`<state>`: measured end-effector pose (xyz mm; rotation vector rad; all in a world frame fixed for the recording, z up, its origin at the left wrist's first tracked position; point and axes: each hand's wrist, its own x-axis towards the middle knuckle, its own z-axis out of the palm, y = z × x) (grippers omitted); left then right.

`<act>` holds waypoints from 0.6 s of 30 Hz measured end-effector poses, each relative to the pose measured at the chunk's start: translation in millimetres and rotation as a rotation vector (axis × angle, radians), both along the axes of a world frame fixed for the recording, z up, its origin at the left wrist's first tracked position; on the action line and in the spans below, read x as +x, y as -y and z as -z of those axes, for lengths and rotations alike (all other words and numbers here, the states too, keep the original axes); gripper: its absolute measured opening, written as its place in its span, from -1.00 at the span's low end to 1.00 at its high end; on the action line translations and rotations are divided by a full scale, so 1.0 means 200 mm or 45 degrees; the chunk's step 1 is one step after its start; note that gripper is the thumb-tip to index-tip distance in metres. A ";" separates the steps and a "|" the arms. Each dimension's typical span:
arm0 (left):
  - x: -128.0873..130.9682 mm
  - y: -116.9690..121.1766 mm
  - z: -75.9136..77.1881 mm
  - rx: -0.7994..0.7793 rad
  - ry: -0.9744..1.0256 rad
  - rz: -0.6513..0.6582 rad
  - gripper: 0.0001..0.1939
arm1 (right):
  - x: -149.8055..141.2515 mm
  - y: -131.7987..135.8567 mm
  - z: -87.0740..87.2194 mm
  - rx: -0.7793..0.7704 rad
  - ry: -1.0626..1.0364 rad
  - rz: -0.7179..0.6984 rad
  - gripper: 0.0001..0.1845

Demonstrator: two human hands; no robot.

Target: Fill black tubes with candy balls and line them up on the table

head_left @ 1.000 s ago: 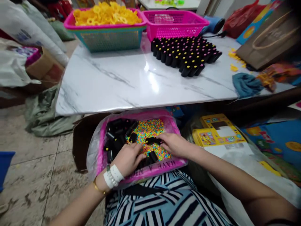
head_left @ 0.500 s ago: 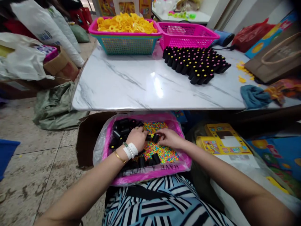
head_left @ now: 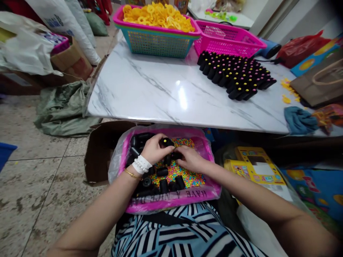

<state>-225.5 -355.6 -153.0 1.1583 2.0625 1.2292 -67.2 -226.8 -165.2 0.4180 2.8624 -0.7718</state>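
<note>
Over a pink tray (head_left: 214,171) lined with clear plastic, my left hand (head_left: 154,149) grips a black cylinder with a yellow dot (head_left: 166,142) on its end. Close beside it, my right hand (head_left: 189,159) has its fingers bent around another black cylinder (head_left: 176,156), partly hidden by them. Small multicoloured balls (head_left: 190,175) cover the right part of the tray. Loose black cylinders (head_left: 162,171) lie on the balls and heap up on the left, some behind my left hand and wrist.
Black cylinders (head_left: 235,73) with yellow or pink dots stand packed on the marbled table (head_left: 139,89). Behind are a basket of yellow ring-shaped pieces (head_left: 158,18) and a pink basket (head_left: 230,35). A blue cloth (head_left: 300,119) lies at right; a cardboard box (head_left: 96,157) stands left of the tray.
My left hand has come up a little, now with a yellow-dotted black cylinder showing in it. My right hand stays near it with its cylinder. The view has turned slightly.
</note>
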 end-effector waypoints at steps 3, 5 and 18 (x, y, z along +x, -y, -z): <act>0.03 0.02 0.00 -0.012 -0.100 0.004 -0.77 | 0.02 0.04 -0.01 0.155 -0.041 -0.134 -0.69; 0.05 0.03 0.00 -0.083 -0.108 0.038 -0.75 | 0.02 0.03 -0.03 0.360 -0.052 -0.175 -0.71; 0.03 0.05 0.02 -0.045 -0.094 0.087 -0.65 | 0.11 -0.02 -0.10 -0.239 -0.308 0.117 -0.65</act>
